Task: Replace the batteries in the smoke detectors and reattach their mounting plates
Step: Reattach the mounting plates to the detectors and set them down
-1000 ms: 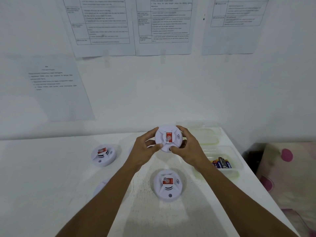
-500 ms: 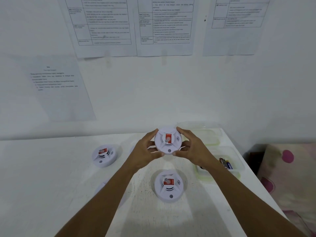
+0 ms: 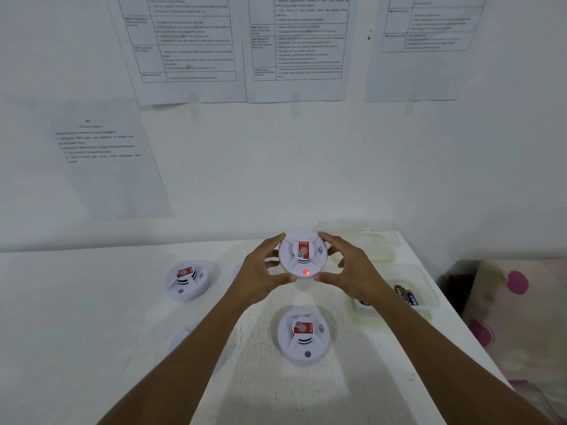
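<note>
A round white smoke detector [image 3: 302, 256] with a red label is held up above the table, face toward me, its small indicator lit red. My left hand [image 3: 260, 271] grips its left rim and my right hand [image 3: 349, 268] grips its right rim, fingers curled round the edge. A second detector [image 3: 303, 335] lies face up on the white table [image 3: 92, 332] below the held one. A third detector [image 3: 187, 280] lies face up to the left. Another white round piece [image 3: 184, 338] is mostly hidden under my left forearm.
A clear plastic tray [image 3: 426, 289] with several batteries [image 3: 406, 294] sits at the table's right edge, partly behind my right wrist. Another clear container [image 3: 371, 243] stands behind it by the wall. Printed sheets hang on the wall. A spotted cushion [image 3: 515, 302] lies right of the table.
The held detector's indicator has lit red. My hands have shifted round its rim while it stayed in about the same place.
</note>
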`<state>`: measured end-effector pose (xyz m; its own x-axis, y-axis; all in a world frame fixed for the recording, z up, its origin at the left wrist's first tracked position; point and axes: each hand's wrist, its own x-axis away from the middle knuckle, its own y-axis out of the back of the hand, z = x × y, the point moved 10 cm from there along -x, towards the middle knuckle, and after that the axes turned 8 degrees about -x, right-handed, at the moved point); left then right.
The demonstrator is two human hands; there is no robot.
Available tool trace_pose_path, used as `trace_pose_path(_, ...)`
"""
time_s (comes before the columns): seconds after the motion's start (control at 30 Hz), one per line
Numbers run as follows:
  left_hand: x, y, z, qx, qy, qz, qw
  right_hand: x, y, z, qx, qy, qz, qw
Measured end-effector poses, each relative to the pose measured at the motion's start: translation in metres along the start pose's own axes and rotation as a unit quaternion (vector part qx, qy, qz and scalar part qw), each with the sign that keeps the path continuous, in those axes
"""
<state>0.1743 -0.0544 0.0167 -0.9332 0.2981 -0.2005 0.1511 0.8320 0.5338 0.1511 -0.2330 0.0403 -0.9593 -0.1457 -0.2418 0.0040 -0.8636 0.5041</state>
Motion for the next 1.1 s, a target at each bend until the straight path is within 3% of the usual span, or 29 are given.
trace_pose_path(1.1, 0.0043, -0.0062, 0.0029, -0.024, 0.0, -0.004, 1.0, 0.0061, -0.0008, -0.0068, 0.046, -0.004, 0.004, 0.999)
